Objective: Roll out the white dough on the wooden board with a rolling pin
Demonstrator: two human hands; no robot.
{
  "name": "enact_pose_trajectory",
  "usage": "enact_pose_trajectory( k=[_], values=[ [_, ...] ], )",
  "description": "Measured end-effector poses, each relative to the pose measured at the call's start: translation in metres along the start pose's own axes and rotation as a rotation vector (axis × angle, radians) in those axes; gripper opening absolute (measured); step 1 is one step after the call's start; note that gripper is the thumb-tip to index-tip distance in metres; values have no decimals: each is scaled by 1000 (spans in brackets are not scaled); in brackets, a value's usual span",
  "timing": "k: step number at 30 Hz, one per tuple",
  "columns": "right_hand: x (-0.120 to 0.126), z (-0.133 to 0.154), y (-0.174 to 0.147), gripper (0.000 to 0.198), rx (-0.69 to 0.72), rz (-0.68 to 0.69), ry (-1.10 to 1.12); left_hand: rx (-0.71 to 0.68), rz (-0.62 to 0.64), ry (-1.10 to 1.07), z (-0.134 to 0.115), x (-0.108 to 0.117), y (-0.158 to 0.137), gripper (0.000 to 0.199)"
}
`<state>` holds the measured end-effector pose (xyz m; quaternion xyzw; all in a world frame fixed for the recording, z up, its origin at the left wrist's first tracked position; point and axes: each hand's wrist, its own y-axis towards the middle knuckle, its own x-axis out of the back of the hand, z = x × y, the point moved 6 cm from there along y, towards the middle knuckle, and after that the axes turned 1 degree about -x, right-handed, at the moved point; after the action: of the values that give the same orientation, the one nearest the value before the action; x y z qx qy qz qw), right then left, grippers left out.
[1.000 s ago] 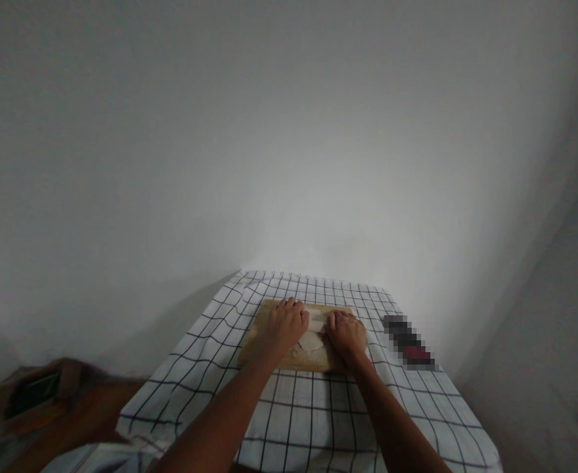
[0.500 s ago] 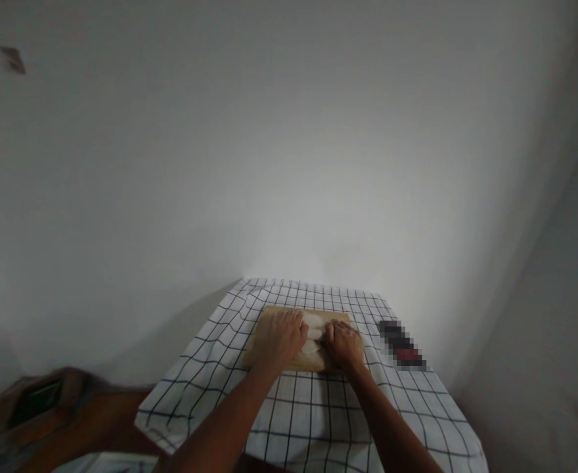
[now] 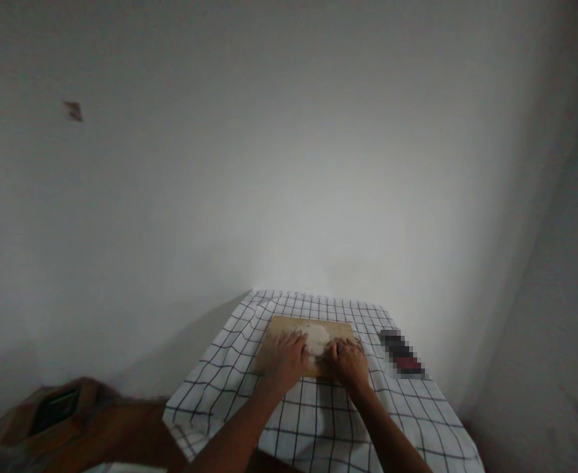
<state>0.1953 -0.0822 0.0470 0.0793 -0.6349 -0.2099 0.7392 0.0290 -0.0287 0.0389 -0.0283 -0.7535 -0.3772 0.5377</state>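
Observation:
A flat piece of pale dough (image 3: 317, 337) lies on a wooden board (image 3: 279, 322). Across the near side of the dough, a light rolling pin (image 3: 317, 364) shows only faintly between my hands. At its left end, my left hand (image 3: 289, 356) is closed over the pin, fingers pointing toward the far side of the board. My right hand (image 3: 347, 360) is curled round the right end, its knuckles up. Both hands cover the pin's ends, and the dim picture blurs the fingers.
A white tablecloth with dark checks (image 3: 299, 420) covers the table under the board. Right of the board lies a pixelated dark and red item (image 3: 402, 355). A wall (image 3: 318, 197) rises behind the table, and a brown wooden piece of furniture (image 3: 87, 394) stands low at the left.
Both hands have drawn the rolling pin toward me, from the middle of the dough to its near side. More of the dough shows beyond the pin. The camera view has shifted slightly.

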Motion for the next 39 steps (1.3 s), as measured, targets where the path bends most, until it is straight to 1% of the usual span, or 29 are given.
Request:
enact_pose_trajectory(
  k=[3,9,13,19,25,28,31,35,37,39],
  values=[
    [-2,2,-8,40,4,-38,17,-10,12,-13,-1,4,-16,43],
    [-8,1,-25,43,-6,-31,47,-74,-7,-11,-5,13,-39,47],
    [-7,2,-28,43,18,-55,45,-80,-16,-9,-6,15,-41,47],
    [1,5,-22,41,30,-63,14,-65,5,-8,-6,11,-33,46],
    [4,5,-4,39,7,-46,-49,-66,57,-6,-1,0,-14,46],
    [2,2,9,37,4,-31,-52,-86,57,11,3,-6,1,44],
    [-2,-4,22,36,-5,14,-44,-109,77,26,8,-15,22,42],
    [-13,-15,42,32,40,112,-71,-113,166,37,13,-34,57,44],
    [-21,-21,55,32,60,146,-93,-81,205,57,17,-44,73,46],
    [-31,-30,72,35,48,183,-117,-6,260,70,23,-55,88,46]
  ],
)
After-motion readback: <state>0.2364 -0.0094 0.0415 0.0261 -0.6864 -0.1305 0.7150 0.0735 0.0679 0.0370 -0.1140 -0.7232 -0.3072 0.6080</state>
